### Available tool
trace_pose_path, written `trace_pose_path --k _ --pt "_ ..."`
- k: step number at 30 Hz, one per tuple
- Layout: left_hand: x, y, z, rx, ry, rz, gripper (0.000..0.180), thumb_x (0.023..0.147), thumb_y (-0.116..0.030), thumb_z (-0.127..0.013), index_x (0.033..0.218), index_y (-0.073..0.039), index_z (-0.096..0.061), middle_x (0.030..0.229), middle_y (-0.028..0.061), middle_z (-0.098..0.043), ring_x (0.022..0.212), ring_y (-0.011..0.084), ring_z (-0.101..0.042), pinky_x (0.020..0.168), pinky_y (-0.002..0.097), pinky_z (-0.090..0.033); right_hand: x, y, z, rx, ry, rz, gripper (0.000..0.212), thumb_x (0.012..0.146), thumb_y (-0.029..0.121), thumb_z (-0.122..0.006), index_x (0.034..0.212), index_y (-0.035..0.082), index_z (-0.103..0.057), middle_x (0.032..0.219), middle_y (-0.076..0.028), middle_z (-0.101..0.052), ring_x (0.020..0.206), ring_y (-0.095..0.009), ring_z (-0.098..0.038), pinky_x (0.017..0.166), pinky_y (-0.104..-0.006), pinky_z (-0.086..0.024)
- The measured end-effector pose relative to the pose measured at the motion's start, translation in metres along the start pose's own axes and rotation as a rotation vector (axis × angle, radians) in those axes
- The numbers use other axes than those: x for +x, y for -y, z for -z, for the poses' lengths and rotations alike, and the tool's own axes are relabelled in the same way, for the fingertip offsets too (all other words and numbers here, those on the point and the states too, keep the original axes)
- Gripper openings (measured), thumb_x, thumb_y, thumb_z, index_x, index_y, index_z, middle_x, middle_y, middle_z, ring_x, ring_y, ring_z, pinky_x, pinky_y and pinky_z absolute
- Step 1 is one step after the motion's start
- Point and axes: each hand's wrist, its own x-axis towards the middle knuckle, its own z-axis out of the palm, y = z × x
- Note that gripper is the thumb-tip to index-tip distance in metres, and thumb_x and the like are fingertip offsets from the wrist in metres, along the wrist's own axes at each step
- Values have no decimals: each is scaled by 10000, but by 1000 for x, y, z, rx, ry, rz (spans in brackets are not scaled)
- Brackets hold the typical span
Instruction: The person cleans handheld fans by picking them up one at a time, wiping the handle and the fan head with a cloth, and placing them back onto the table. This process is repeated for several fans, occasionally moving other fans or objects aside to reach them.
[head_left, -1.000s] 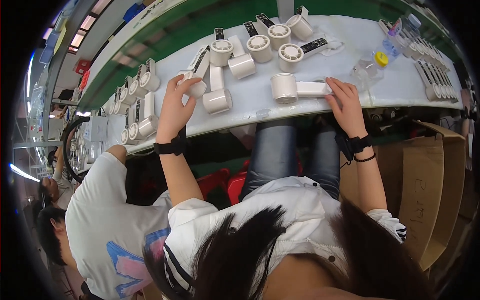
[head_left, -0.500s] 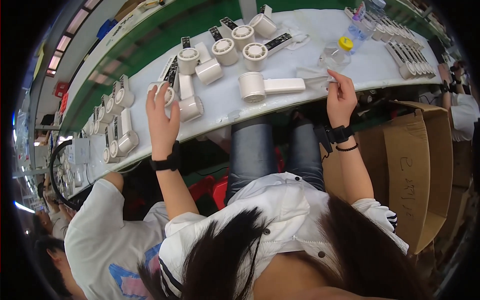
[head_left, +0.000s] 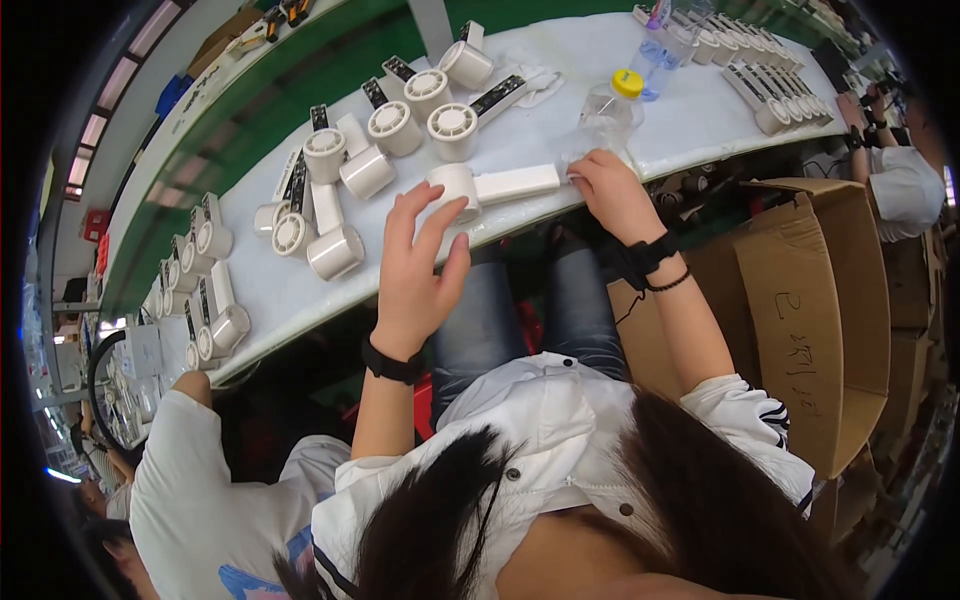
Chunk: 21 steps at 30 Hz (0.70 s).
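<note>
A white handheld fan (head_left: 516,184) lies near the table's front edge, its handle toward the right. My left hand (head_left: 418,275) is over the round fan head, fingers spread and curved, overlapping its left side; whether they touch it I cannot tell. At the handle's end, my right hand (head_left: 610,192) pinches a thin white wipe (head_left: 572,168), partly hidden by the fingers. Just beyond that hand stands a clear bottle with a yellow cap (head_left: 627,84). To the left lie several more white fans, among them one near the edge (head_left: 335,252), some with dark circuit boards showing in their handles.
A row of white fans (head_left: 770,100) lies at the far right, near a clear bottle with a purple top (head_left: 655,60). Another group of fans (head_left: 215,325) is at the left. An open cardboard box (head_left: 810,330) stands below the table on the right. A person in white (head_left: 190,480) sits at my left.
My left hand has moved right, from the fans at the left to the head of the single fan. My right hand has come left to its handle end with the wipe. The view has shifted slightly.
</note>
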Motion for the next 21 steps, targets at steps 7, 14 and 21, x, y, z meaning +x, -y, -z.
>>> trace_pose_path --k 7,14,21 --pt "-9 8 -8 -121 -4 124 339 782 -14 -583 1119 -47 -578 1184 152 -503 1100 332 -496 929 381 -410 26 30 96 251 -279 -142 142 791 4 -598 927 27 -631 885 -86 -616 706 -234 -573 650 -292 -473" --pt "-5 -4 -16 -178 -12 79 356 786 -23 -595 1140 -39 -562 1165 154 -504 1073 322 -506 906 371 -422 74 -6 69 -23 -353 134 183 779 60 -661 956 21 -640 924 -87 -622 849 -167 -592 693 -283 -482" --pt "-19 -1 -13 -165 -62 130 337 800 -30 -581 1136 -29 -557 1135 158 -541 1036 314 -536 890 351 -428 49 -10 43 -26 -391 -13 626 731 133 -763 1284 87 -474 1162 -97 -544 1070 -231 -550 863 -351 -494"
